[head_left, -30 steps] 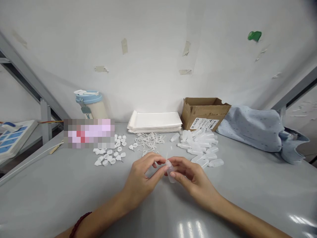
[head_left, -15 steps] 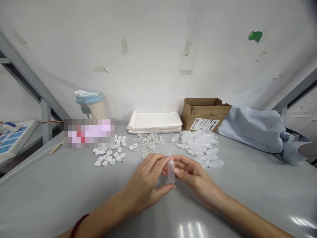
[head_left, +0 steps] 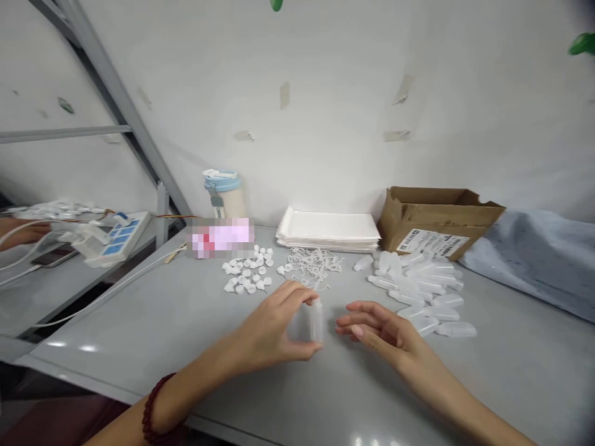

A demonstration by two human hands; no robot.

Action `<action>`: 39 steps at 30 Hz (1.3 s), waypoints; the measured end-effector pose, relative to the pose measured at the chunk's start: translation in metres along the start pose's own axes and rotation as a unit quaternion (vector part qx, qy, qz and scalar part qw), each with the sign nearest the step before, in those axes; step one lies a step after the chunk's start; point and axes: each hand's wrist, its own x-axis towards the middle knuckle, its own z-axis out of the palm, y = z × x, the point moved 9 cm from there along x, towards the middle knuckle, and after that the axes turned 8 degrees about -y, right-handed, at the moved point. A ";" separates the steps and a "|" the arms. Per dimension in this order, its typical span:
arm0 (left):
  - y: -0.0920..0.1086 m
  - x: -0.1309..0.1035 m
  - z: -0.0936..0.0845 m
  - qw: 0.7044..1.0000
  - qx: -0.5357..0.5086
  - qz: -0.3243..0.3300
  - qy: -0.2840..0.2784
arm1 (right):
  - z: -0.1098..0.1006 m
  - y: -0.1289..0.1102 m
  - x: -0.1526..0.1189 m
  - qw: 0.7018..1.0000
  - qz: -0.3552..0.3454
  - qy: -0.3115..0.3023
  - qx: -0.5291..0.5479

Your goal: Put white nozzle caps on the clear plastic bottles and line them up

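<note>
A small translucent plastic bottle (head_left: 317,323) stands upright between the fingers and thumb of my left hand (head_left: 274,325), fingertips at its top and thumb at its base. The fingertips partly hide its top, so I cannot tell what is fitted there. To its right, my right hand (head_left: 376,331) is apart from the bottle, fingers loosely bent and holding nothing. Beyond that hand lies a heap of similar bottles (head_left: 430,282). White caps (head_left: 244,269), some with thin dark tips, are scattered behind my left hand. Thin white strap-like pieces (head_left: 315,263) lie tangled beside them.
A stack of white envelopes (head_left: 330,228) and a cardboard box (head_left: 437,217) stand against the wall. Farther left are a blue-lidded cup (head_left: 225,195) and a blurred pink item (head_left: 227,236). Light blue cloth (head_left: 534,260) lies right. Another person's hand (head_left: 23,232) shows beside a power strip (head_left: 118,238).
My right hand has let go of the bottle and moved right, away from it. My left hand now grips it by top and base. The view has turned left.
</note>
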 end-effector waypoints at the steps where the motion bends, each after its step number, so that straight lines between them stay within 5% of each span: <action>1: -0.002 -0.007 -0.002 1.000 0.000 -0.015 0.001 | 0.004 0.003 0.000 1.000 0.002 -0.009 0.001; 7: 0.027 -0.021 0.018 0.999 0.031 0.007 -0.007 | 0.048 0.011 0.000 0.994 -0.035 -0.085 0.055; 12: 0.037 -0.017 0.028 0.998 0.066 0.016 -0.013 | 0.046 0.011 -0.004 0.998 -0.020 -0.054 0.032; 14: 0.020 -0.022 0.016 0.998 0.062 -0.007 -0.006 | 0.039 0.010 -0.006 0.999 -0.006 -0.033 0.032; 19: -0.082 -0.056 -0.047 0.958 0.152 -0.223 0.093 | 0.025 0.005 -0.010 0.999 -0.001 0.022 0.035; 23: -0.137 -0.064 -0.047 0.943 0.133 -0.302 0.032 | 0.027 0.003 -0.008 1.000 -0.012 0.001 0.018; 31: -0.135 -0.016 -0.025 0.930 0.131 -0.333 0.082 | 0.018 0.006 -0.009 0.999 -0.006 0.025 0.020; 39: -0.154 0.018 -0.031 0.930 0.133 -0.327 0.103 | 0.018 0.006 -0.009 0.999 -0.004 0.026 0.035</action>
